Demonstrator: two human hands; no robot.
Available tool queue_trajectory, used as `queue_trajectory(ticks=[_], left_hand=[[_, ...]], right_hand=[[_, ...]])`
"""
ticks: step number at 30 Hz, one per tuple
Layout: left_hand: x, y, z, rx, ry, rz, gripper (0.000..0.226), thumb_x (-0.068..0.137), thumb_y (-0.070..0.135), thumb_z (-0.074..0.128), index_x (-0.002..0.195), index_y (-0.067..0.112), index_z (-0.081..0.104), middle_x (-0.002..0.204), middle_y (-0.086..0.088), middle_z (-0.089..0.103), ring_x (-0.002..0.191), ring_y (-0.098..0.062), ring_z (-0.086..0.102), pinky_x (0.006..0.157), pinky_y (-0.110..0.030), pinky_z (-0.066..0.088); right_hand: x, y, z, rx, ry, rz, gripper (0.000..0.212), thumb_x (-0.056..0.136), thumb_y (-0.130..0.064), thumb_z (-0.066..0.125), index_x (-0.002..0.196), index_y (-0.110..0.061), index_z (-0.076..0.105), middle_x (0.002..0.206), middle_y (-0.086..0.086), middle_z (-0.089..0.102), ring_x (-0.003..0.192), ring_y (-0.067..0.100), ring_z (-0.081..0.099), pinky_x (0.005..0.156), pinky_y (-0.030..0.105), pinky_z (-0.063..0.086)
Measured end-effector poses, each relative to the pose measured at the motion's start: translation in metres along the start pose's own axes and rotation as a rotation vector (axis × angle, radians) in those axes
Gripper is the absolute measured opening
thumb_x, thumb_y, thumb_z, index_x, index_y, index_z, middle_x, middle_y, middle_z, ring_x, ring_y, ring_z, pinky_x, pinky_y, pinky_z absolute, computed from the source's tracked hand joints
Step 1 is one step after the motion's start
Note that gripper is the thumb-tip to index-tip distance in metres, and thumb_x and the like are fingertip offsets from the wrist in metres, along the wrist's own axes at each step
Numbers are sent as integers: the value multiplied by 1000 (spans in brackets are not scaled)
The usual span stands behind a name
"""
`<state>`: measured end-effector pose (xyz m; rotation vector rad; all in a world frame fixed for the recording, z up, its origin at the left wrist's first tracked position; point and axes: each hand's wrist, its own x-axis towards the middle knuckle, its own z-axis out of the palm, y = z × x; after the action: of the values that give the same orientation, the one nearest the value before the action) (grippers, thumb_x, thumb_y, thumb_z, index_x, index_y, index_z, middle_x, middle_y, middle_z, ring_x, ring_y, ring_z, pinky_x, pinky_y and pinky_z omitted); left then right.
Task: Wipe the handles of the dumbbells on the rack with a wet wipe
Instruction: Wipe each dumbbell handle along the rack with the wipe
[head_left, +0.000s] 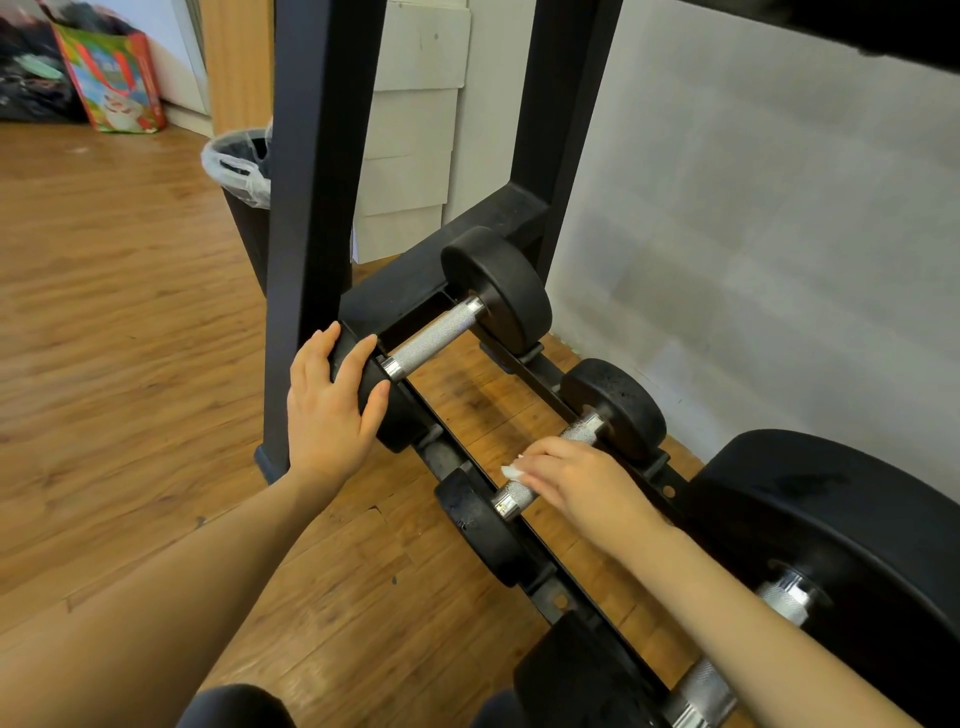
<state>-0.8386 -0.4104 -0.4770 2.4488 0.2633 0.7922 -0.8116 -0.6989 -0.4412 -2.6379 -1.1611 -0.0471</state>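
The rack (311, 156) fills the centre of the frame: two black uprights rise to the top edge and its bottom rails run diagonally from centre to lower right, just above the wood floor (114, 312).

Three dumbbells lie across these rails. The largest dumbbell (841, 545) sits at lower right, partly hidden by the right forearm. The far dumbbell (441, 332) lies at centre, next to the front upright. The middle dumbbell (550, 467) lies between the two and is the smallest.

The left hand (327, 400) rests on the near head of the far dumbbell, fingers curved over the rubber; this probably braces the body or stops the weight from rolling. The right hand (576, 483) lies over the handle of the middle dumbbell, its grip closed around the wet wipe (511, 472), of which only a white corner shows at the fingertips. The wipe is pressed against the knurled handle, consistent with wiping along the bar.

Clearances: the heads bound the handle at both ends, limiting stroke length. Open floor shows beneath the rails. A lined bin (239, 171) stands behind the upright at upper left.
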Motion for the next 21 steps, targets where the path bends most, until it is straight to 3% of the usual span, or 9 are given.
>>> queue_trajectory(ticks=[3,10,14,16,18,21], left_hand=[[0,0,0,0,1,-3,54,94,40,47,144,22,44,156,-11,28,145,-31,20,113,-51,24],[0,-1,0,0,6,6,53,93,39,49,144,22,44,154,-11,29,144,-32,22,112,-54,28],[0,-1,1,7,3,1,53,94,39,48,144,22,44,155,-10,28,144,-31,21,112,-53,27],[0,-1,0,9,2,4,53,94,40,48,144,22,44,155,-11,28,144,-31,21,112,-53,27],[0,-2,0,10,2,7,53,94,40,47,144,22,44,155,-11,28,144,-31,22,111,-53,27],[0,-2,0,10,2,3,54,94,40,47,144,22,45,155,-11,28,144,-31,21,112,-52,26]], right_hand=[[-3,-15,7,35,-40,-16,40,94,-34,43,118,-14,68,111,-4,63,98,14,60,83,33,53],[-3,-10,8,-10,22,-38,32,94,-31,48,112,-16,69,104,-4,63,85,14,61,67,33,55],[-5,-14,17,-140,1,-140,22,83,-16,72,105,-13,70,98,-2,64,72,16,62,51,32,53],[-3,-8,12,-177,43,-164,19,90,-23,61,105,-16,70,95,-4,65,68,14,62,48,29,51],[-3,-6,10,-147,87,-138,32,95,-32,43,106,-18,70,95,-6,64,68,11,61,47,27,50],[-8,-11,17,-123,74,-137,30,94,-27,45,107,-16,69,99,-5,64,70,13,62,47,27,51]])
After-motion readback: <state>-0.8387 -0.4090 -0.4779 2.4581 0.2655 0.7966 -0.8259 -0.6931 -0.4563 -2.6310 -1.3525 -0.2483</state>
